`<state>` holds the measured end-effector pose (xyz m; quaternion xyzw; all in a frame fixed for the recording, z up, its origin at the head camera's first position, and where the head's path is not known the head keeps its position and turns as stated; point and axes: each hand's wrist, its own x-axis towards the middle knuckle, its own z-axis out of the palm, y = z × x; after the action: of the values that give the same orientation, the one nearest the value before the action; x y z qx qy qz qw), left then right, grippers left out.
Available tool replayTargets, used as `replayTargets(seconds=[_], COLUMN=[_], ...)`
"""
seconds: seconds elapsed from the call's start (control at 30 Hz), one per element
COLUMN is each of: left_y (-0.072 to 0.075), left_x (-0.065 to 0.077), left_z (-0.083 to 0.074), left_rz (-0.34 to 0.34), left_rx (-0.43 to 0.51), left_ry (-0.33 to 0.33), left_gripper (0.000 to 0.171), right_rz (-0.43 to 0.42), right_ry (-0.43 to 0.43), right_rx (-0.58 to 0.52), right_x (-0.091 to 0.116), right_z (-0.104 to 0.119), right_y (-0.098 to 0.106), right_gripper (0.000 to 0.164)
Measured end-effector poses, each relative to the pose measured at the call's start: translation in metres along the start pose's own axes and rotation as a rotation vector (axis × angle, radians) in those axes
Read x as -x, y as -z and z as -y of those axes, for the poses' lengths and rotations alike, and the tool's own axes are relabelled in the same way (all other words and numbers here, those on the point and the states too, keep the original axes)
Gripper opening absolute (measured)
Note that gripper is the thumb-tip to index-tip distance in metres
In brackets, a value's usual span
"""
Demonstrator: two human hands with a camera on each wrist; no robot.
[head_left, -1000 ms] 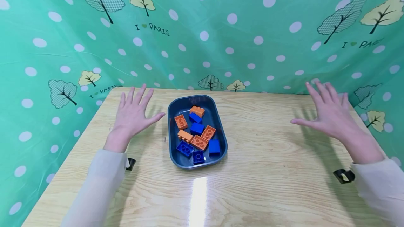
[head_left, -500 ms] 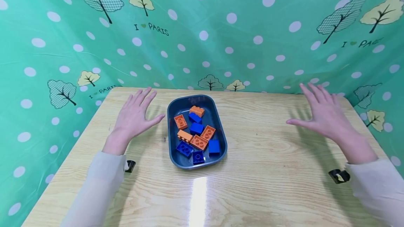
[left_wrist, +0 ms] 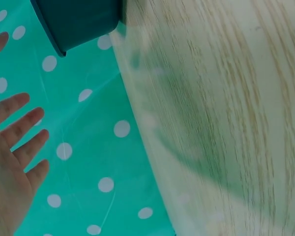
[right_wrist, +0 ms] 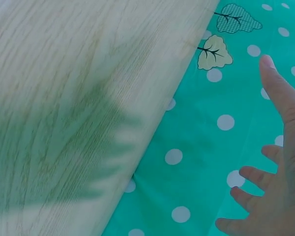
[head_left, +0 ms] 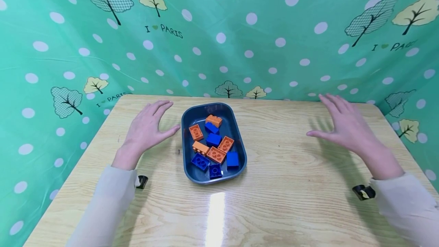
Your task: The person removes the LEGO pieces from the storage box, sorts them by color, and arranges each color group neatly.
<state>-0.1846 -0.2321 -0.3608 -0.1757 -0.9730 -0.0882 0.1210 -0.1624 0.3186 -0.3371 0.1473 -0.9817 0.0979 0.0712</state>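
Observation:
A dark blue tray (head_left: pixel 242 140) stands left of the middle of the table, holding several orange and blue toy building bricks. Among them are an orange brick (head_left: pixel 201 148) on its side and a blue brick (head_left: pixel 232 159) near the right wall. Just left of the tray hovers my left hand (head_left: pixel 144 127), fingers spread and thumb pointing at the rim, holding nothing. The left wrist view shows its palm and the tray's outer wall (left_wrist: pixel 81 22). Far to the right, my right hand (head_left: pixel 348 127) is held over the table, fingers extended, thumb toward the tray, also holding nothing.
The wooden table (head_left: pixel 281 197) ends at the back against a green dotted curtain (head_left: pixel 236 29) printed with trees. A black strap piece (head_left: pixel 363 192) hangs under the right wrist, and a similar black piece (head_left: pixel 141 182) sits by the left cuff.
My right hand has drifted left toward the middle. The fingers of my left hand have drawn closer together and tipped right. The tray and bricks have stayed put.

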Motion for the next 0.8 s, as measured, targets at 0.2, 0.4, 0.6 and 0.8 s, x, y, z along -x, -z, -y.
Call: replayTargets(seconds=[0.2,0.4,0.6,0.8], left_y=[0.001,-0.001,-0.005,-0.013], left_x=[0.001,0.002,0.004,0.005], left_z=[-0.004,-0.007,-0.01,-0.009], left_rz=[-0.004,0.003,0.094,0.173], left_rx=[0.032,0.076,0.147,0.22], left_ry=[-0.014,-0.036,-0.007,-0.014], left_gripper=[0.081,0.079,0.082,0.083], right_rz=[-0.002,-0.009,-0.037,-0.065], right_ry=[0.016,0.034,0.073,0.126], right_rx=[0.004,-0.017,-0.045,-0.064], right_x=[-0.001,-0.001,0.0,-0.003], right_z=[0.005,0.011,0.022,0.04], right_y=[-0.003,-0.007,-0.011,-0.014], right_gripper=[0.118,0.115,0.111,0.105])
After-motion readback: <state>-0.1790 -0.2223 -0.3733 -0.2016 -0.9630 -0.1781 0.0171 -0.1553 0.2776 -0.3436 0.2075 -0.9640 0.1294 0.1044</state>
